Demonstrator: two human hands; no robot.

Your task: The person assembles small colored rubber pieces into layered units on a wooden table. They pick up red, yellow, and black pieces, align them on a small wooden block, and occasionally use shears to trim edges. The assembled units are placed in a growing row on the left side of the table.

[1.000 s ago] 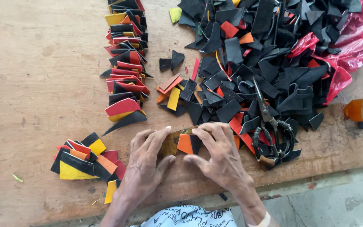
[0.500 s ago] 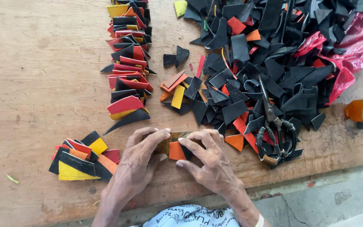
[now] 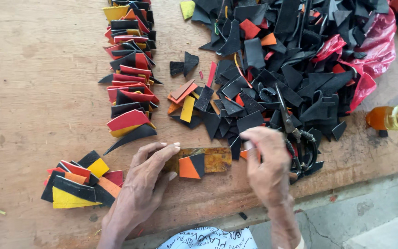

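Observation:
My left hand (image 3: 141,184) lies flat on the wooden table (image 3: 33,92), its fingertips pressing the left end of a brown glue-stained strip (image 3: 215,159). On that strip sit an orange piece and a black piece (image 3: 192,166) side by side. My right hand (image 3: 268,166) hovers at the strip's right end beside the big heap of scraps (image 3: 291,69), fingers pinched on a small orange scrap (image 3: 244,154). Black-handled scissors (image 3: 295,138) lie on the heap just right of that hand.
A long overlapped row of red, black and yellow pieces (image 3: 130,69) runs up the table. A smaller fan of pieces (image 3: 79,182) lies at lower left. A red plastic bag (image 3: 374,50) and an amber bottle (image 3: 390,117) sit at right. The table's front edge is near.
My right hand has left the strip and moved right to the heap's edge, pinching a small scrap. The left hand stays on the strip's left end.

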